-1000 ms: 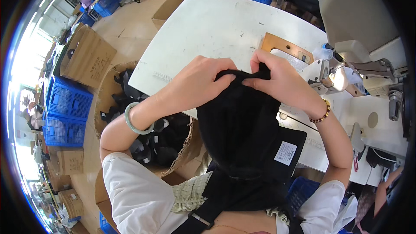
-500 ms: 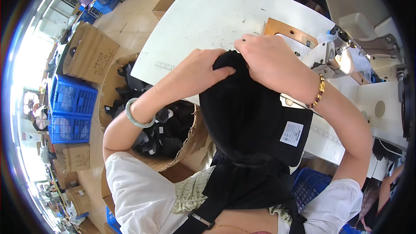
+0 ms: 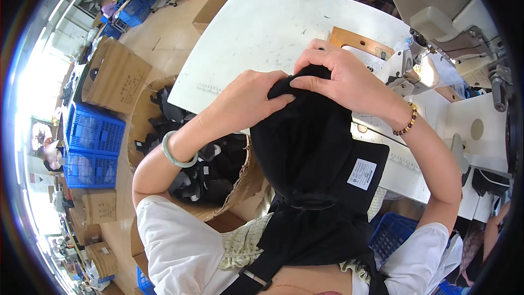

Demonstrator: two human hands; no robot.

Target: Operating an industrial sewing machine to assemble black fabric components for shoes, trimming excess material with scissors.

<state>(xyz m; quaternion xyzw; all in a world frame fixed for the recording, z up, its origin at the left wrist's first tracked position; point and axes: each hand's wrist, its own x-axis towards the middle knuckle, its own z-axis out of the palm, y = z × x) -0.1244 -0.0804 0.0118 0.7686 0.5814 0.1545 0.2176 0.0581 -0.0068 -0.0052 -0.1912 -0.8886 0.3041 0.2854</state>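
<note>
Both my hands pinch the far edge of a black fabric piece (image 3: 305,142), which hangs toward me over the near edge of the white table. My left hand (image 3: 254,95) grips the edge's left part, thumb on top. Just beside it, my right hand (image 3: 341,79) holds the right part between thumb and fingers. A black flap with a white label (image 3: 362,174) lies on the right of the piece. What kind of article it is, I cannot tell. The sewing machine (image 3: 415,68) stands right of my right hand.
The white table (image 3: 245,33) spreads ahead, with a wooden strip (image 3: 357,41) near the machine. To the left, a cardboard box (image 3: 136,147) holds black pieces. Blue crates (image 3: 93,145) and further cartons stand on the floor. Another blue crate (image 3: 390,235) sits below the table.
My right hand has turned, so its thumb now shows on top of the fabric edge. My left hand keeps its grip, shifted slightly. The view has tilted a little.
</note>
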